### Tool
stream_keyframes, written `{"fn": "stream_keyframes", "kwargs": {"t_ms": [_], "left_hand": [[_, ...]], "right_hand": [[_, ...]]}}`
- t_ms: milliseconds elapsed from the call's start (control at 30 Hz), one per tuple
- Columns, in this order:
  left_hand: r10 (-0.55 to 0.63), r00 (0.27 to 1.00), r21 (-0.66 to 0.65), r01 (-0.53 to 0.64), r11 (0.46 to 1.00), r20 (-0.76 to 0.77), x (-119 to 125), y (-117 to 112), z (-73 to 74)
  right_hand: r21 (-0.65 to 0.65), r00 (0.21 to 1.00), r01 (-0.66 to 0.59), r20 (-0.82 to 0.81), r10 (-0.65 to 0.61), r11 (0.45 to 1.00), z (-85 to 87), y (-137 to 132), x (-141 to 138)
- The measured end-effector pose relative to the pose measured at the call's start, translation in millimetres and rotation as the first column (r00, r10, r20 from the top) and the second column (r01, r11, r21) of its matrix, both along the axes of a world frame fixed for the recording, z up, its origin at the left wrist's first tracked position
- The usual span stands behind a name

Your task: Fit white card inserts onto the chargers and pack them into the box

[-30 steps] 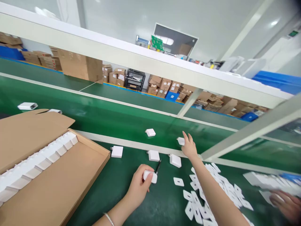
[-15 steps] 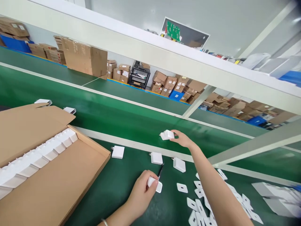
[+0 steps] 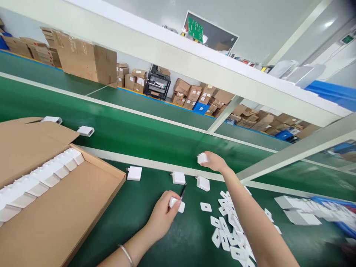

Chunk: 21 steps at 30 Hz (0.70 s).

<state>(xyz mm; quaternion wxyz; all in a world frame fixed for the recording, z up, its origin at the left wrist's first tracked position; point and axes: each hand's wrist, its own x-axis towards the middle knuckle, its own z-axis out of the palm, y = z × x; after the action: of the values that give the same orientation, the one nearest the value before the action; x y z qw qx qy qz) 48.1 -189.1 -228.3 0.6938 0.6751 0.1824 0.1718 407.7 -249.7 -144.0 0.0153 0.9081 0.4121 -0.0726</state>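
My right hand (image 3: 215, 162) is closed around a white plug adapter (image 3: 202, 158) above the green belt. Nearer to me, my left hand (image 3: 164, 211) grips a white plastic piece (image 3: 172, 202) whose exact kind I cannot make out. A flat white plate (image 3: 181, 207) shows at its fingertips, and a thin black tool (image 3: 183, 191) sticks up just beyond them. Along the table's far edge lie three white adapter blocks, the left one (image 3: 134, 173), the middle one (image 3: 178, 178) and the right one (image 3: 203, 183). One slotted white plate (image 3: 205, 207) lies alone between my arms.
An open cardboard box (image 3: 97, 185) at left holds a row of white adapters (image 3: 50, 172). Many slotted plates (image 3: 222, 237) lie heaped by my right forearm. White blocks (image 3: 300, 215) stand stacked at right. A pale slanting post (image 3: 292, 148) and an overhead shelf (image 3: 155, 40) frame the belt (image 3: 133, 126).
The view has shifted to the right. My right hand has turned and drawn the plug adapter slightly nearer over the belt. My left hand keeps its hold on the white piece.
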Motion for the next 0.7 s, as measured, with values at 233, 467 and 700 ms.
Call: {"fn": "stream_keyframes", "kwargs": {"t_ms": [233,467,700], "left_hand": [[0.044,0.999,-0.138,-0.043,0.989,0.010,1,-1,-3.5],[0.105,0.992,-0.237,-0.087,0.968,0.068,-2,2,-1.4],[0.228,0.953,-0.010,-0.231,0.973,0.201,-16,1,5.4]], "right_hand": [[-0.097,0.995,0.084,-0.046,-0.088,0.992,-3.5,-90,-52],[0.344,0.990,0.134,-0.016,-0.137,0.929,-3.0,-106,-125],[0.582,0.719,0.223,-0.640,0.272,0.782,-23.0,-52,-270]]}}
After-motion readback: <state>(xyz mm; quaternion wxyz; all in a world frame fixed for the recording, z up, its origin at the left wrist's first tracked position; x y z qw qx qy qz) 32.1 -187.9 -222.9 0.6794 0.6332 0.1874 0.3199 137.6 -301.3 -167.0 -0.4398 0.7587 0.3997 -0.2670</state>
